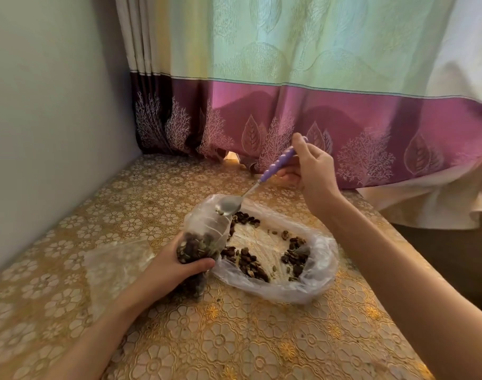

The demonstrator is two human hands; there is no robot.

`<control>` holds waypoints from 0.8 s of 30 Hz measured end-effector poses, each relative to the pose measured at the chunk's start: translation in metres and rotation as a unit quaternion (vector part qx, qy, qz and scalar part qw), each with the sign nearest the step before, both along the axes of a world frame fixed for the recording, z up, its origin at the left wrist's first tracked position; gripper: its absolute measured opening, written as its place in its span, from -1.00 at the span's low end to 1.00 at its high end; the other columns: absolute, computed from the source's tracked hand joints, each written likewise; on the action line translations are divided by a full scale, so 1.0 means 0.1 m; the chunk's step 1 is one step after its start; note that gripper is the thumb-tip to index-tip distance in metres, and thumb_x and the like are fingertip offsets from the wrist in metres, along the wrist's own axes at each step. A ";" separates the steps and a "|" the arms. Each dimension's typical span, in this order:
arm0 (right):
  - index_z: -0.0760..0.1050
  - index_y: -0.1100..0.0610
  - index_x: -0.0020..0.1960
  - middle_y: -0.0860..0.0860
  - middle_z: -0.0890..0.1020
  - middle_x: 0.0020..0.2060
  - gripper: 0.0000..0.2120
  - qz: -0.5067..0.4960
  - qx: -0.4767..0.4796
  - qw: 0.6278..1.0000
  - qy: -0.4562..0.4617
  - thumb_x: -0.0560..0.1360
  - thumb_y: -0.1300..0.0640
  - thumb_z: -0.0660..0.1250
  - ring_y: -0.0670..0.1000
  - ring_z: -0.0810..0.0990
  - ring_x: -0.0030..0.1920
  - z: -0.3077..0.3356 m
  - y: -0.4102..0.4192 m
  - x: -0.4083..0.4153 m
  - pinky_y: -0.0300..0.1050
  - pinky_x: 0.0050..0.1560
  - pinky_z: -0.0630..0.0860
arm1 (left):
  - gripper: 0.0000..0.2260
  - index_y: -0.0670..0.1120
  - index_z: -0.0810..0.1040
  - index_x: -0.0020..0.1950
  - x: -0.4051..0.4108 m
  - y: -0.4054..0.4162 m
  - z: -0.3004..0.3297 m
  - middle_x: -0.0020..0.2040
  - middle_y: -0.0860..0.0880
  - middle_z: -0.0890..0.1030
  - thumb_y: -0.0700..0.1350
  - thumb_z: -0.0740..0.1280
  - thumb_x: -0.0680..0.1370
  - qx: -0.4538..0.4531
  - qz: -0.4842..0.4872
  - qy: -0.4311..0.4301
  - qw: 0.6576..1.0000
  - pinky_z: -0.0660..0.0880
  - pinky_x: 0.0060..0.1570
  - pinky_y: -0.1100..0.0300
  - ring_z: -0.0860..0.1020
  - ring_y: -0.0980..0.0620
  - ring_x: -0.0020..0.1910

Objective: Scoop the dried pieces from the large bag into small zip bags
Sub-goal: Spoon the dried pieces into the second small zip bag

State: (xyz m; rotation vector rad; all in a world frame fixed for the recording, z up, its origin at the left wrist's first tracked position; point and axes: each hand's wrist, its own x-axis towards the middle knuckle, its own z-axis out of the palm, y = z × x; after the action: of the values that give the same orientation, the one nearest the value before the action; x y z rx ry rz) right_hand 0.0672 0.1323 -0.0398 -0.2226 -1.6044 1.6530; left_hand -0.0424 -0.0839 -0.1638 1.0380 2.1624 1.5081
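Observation:
The large clear bag (320, 263) lies open on the table with dark dried pieces (248, 263) scattered inside it. My left hand (176, 266) grips a small clear zip bag (204, 231) around its lower part, which is filled with dried pieces; its mouth points up and away. My right hand (309, 167) pinches the purple handle of a metal spoon (230, 207). The spoon's bowl is tipped at the small bag's mouth with a piece or two still on it.
The table (234, 338) has a yellow floral plastic cover. More flat clear small bags (116, 261) lie left of my left hand. A green and purple curtain (289, 105) hangs behind, and a grey wall (50, 133) stands on the left.

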 end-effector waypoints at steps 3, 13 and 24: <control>0.43 0.20 -0.32 0.14 0.59 -0.45 -0.61 -0.024 -0.087 0.996 -0.022 0.62 0.06 0.14 0.11 0.53 -0.42 -0.16 0.15 0.13 -0.24 -0.53 0.37 | -0.54 0.25 0.43 0.00 0.01 -0.01 0.01 -0.21 0.34 0.58 0.16 0.47 0.15 -0.002 0.004 -0.001 1.000 0.39 -0.34 0.55 0.53 0.47 -0.20; 0.37 0.21 -0.32 0.02 0.50 -0.60 -0.66 -0.165 0.063 0.980 -0.087 0.62 0.18 0.09 -0.07 0.49 -0.60 -0.66 0.21 0.50 -0.30 -0.59 0.34 | -0.57 0.26 0.43 -0.04 0.04 -0.01 0.03 -0.21 0.34 0.60 0.16 0.46 0.14 -0.002 0.017 0.004 1.000 0.38 -0.32 0.56 0.53 0.45 -0.20; 0.45 0.25 -0.30 0.11 0.60 -0.53 -0.63 -0.161 0.021 0.981 -0.110 0.62 0.11 0.15 0.14 0.60 -0.51 -0.95 0.05 0.65 -0.22 -0.56 0.47 | -0.56 0.27 0.44 -0.05 0.03 0.00 0.02 -0.12 0.24 0.57 0.15 0.47 0.13 -0.010 0.024 -0.008 1.000 0.38 -0.22 0.39 0.51 0.34 -0.14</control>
State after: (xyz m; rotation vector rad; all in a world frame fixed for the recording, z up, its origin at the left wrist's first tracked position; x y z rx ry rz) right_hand 0.1321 0.1375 -0.1344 -0.6277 -1.6608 1.3802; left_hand -0.0392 -0.0839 -0.1613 0.9713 2.2027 1.5076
